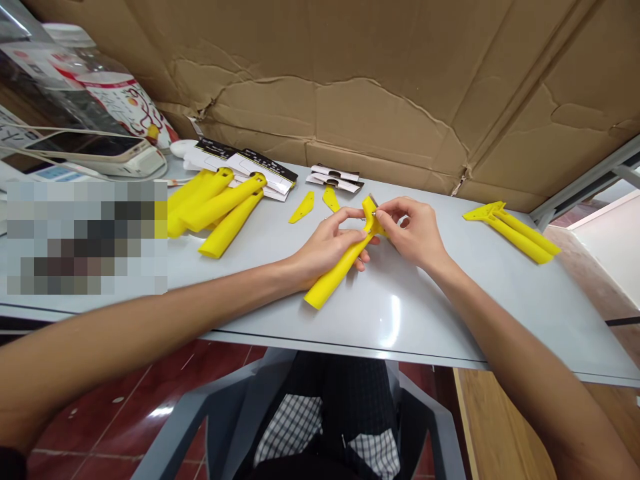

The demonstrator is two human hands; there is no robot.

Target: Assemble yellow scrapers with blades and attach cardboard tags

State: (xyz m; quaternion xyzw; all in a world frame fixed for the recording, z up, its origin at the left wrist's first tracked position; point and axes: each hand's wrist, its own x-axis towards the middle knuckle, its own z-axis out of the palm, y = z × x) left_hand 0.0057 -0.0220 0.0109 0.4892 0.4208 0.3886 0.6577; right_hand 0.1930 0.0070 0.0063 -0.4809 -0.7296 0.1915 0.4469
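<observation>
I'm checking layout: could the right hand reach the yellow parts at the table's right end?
Likely yes: nothing stands between the right hand and those yellow parts, though it's occupied at a yellow handle.

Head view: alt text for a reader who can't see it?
Left hand grips a yellow handle over a pale table, right hand at its far end. Other handles and printed cards lie left, more yellow parts right; cardboard stands behind.
</observation>
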